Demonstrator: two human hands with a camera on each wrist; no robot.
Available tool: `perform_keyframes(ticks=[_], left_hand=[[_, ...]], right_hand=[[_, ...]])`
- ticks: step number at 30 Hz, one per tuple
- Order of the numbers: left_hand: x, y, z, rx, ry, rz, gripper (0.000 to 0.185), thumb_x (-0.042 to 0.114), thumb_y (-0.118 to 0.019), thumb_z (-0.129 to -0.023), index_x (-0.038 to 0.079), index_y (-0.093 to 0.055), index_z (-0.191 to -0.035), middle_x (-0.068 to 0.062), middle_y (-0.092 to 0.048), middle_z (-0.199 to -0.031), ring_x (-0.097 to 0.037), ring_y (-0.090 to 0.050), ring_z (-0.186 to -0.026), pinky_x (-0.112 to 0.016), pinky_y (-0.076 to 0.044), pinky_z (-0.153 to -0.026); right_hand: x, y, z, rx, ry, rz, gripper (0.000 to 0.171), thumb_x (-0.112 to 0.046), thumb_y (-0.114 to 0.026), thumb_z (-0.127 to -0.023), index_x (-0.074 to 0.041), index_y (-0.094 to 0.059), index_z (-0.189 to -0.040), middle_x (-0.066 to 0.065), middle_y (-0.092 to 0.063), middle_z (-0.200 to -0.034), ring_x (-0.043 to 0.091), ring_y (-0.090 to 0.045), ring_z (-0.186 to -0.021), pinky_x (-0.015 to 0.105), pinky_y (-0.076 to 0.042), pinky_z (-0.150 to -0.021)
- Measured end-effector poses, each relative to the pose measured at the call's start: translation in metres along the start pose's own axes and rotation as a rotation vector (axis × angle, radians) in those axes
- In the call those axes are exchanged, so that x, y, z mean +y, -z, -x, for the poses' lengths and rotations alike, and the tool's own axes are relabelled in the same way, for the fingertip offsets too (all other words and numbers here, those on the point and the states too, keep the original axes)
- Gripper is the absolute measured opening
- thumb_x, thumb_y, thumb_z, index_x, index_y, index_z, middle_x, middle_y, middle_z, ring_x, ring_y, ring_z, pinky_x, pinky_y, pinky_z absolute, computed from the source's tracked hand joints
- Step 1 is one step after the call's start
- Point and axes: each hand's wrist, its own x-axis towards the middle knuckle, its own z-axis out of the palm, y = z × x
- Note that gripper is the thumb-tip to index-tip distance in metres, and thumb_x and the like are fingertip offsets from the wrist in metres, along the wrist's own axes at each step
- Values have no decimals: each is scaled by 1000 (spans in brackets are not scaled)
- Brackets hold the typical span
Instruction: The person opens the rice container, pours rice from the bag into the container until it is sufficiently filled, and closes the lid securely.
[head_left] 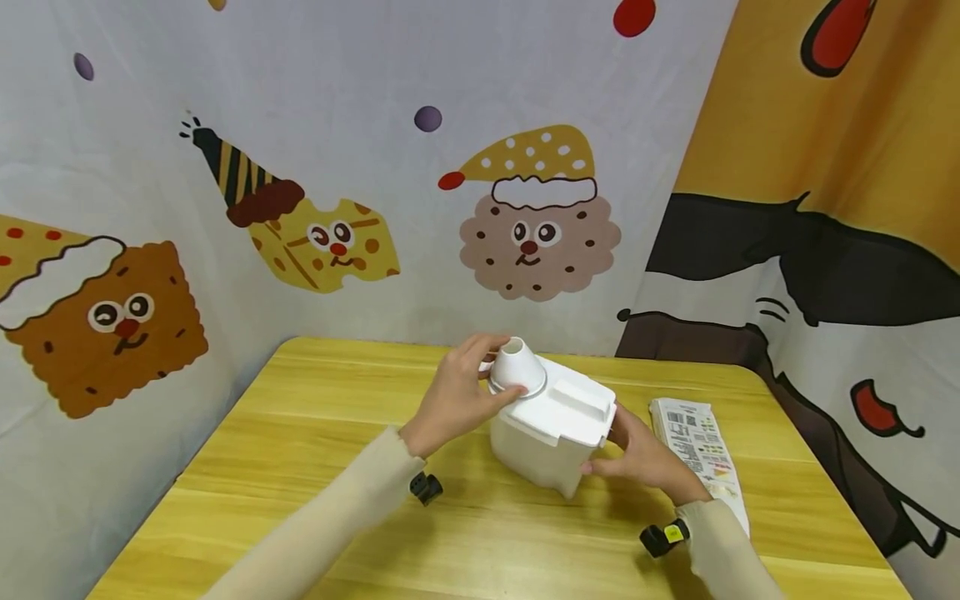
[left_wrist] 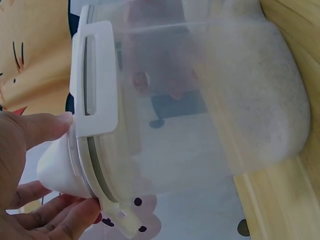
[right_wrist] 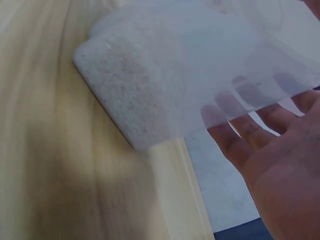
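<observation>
A translucent plastic storage container (head_left: pixel 528 454) with a white lid (head_left: pixel 573 404) stands on the table, pale grains (right_wrist: pixel 125 85) in its bottom. On one end of the lid sits a white cone-shaped cap (head_left: pixel 519 367), open at its narrow top. My left hand (head_left: pixel 461 392) grips this cap, thumb on the near side and fingers round the far side. In the left wrist view, the fingertips meet the base of the cone (left_wrist: pixel 62 167). My right hand (head_left: pixel 637 454) holds the container's right end, thumb in front, with its fingers (right_wrist: pixel 245 135) seen through the clear wall.
A white printed packet (head_left: pixel 701 450) lies on the wooden table (head_left: pixel 322 433), right of the container and partly behind my right forearm. A cloth with cartoon prints (head_left: pixel 360 75) hangs behind the table. Each wrist carries a small black camera (head_left: pixel 426 487).
</observation>
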Motion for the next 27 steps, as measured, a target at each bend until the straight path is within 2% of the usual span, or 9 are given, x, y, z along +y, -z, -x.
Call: perform_keyframes(ticks=[5,12,14,18,21,24,27], left_hand=[[2,4,0,-19,16,-14,61,19,-89,-81,2,-60,-131,-11,-65,-121,-22,-69,-106,-25,-62,-82],[-4,15,-7,-128,2,-28,61,25,-86,-85,7,-58,-136,-6,-66,-121,-17,-65,-103,-32,-62,-80],[-6,18,-10,-158,4,-35,62,27,-85,-86,8,-58,-138,-5,-66,-120,-17,-64,-105,-32,-61,-81],[-10,22,-16,-207,11,-14,64,28,-83,-88,9,-55,-143,-6,-66,-125,-21,-65,-112,-36,-60,-90],[-15,24,-21,-265,30,38,65,27,-80,-90,11,-53,-146,-7,-64,-135,-24,-64,-122,-40,-57,-100],[-19,26,-25,-327,54,98,62,26,-78,-93,12,-53,-148,-6,-63,-140,-24,-63,-126,-40,-55,-105],[-22,27,-29,-361,60,142,58,23,-76,-94,11,-55,-146,-5,-64,-140,-23,-63,-126,-38,-55,-104]], right_hand=[[1,4,-4,-48,11,-34,96,-5,-86,-78,-19,-33,-157,2,-52,-148,9,-57,-130,26,-47,-108],[-1,4,1,-43,25,-32,94,-2,-83,-80,-14,-32,-159,-5,-52,-149,5,-54,-133,21,-41,-109],[-3,2,4,-21,10,-19,95,-3,-83,-80,-15,-32,-159,-10,-51,-149,1,-52,-133,20,-41,-109],[-4,-3,10,31,-25,24,100,-6,-85,-81,-24,-28,-161,-4,-46,-155,-3,-49,-134,22,-43,-108],[-7,-9,13,83,-28,61,103,-8,-86,-80,-28,-26,-162,7,-41,-159,-4,-47,-135,26,-45,-108],[-10,-16,16,163,-35,89,104,-9,-88,-79,-27,-28,-161,8,-43,-158,-5,-46,-135,28,-47,-107],[-12,-22,18,232,-71,105,101,-12,-89,-79,-27,-31,-160,6,-48,-154,-7,-46,-132,27,-48,-105]])
